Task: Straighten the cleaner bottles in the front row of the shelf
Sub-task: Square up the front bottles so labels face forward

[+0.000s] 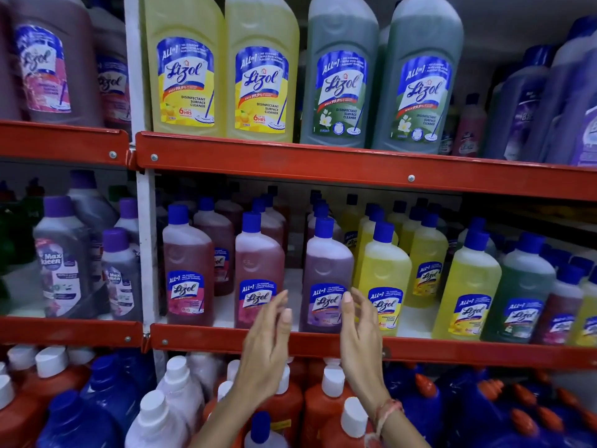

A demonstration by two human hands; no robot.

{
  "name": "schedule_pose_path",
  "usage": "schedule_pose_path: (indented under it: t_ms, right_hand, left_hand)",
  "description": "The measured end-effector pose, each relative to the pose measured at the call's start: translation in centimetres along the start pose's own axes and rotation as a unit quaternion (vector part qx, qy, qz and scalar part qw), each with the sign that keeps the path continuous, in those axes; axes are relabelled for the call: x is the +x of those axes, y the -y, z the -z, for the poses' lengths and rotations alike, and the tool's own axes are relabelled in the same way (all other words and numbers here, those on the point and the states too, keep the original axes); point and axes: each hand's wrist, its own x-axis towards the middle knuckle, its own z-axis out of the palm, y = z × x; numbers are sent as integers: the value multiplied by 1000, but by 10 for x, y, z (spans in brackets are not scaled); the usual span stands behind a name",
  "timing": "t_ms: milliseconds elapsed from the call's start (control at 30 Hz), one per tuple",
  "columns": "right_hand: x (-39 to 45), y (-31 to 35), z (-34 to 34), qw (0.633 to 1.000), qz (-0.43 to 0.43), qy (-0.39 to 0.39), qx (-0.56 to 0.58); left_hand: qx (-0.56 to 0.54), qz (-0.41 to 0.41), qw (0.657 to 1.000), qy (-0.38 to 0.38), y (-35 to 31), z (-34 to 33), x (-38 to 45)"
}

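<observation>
Both hands are raised before the middle shelf, palms facing each other and fingers spread, with nothing gripped. Between the left hand [269, 334] and the right hand [357, 337] stands the purple plastic cleaner bottle with a blue cap [326, 279], upright in the front row; whether the fingertips touch it cannot be told. Just behind the left hand's fingers a pink plastic cleaner bottle with a blue cap [258, 270] is seen, and further left another pink bottle [187, 270]. Just beyond the right hand a yellow plastic cleaner bottle with a blue cap [384, 276] stands close to the purple one. The red metal shelf edge [200, 339] runs across behind both wrists. Below the forearms, red-orange bottles with white caps [326, 402] crowd the lower shelf.
</observation>
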Motion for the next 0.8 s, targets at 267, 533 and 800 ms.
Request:
schedule_pose_path:
  t_ms: [267,533,800]
  right_hand:
    - [3,-7,8,992,-44,119,-4]
    - [5,-1,9,992,-52,113,13]
    - [6,-1,16,997,-30,76,-13]
  left_hand:
    - [-42,134,977,160,-16,-30,16]
    - [-18,122,980,157,-18,-32,18]
    - [-61,140,975,159,-17,-35,20]
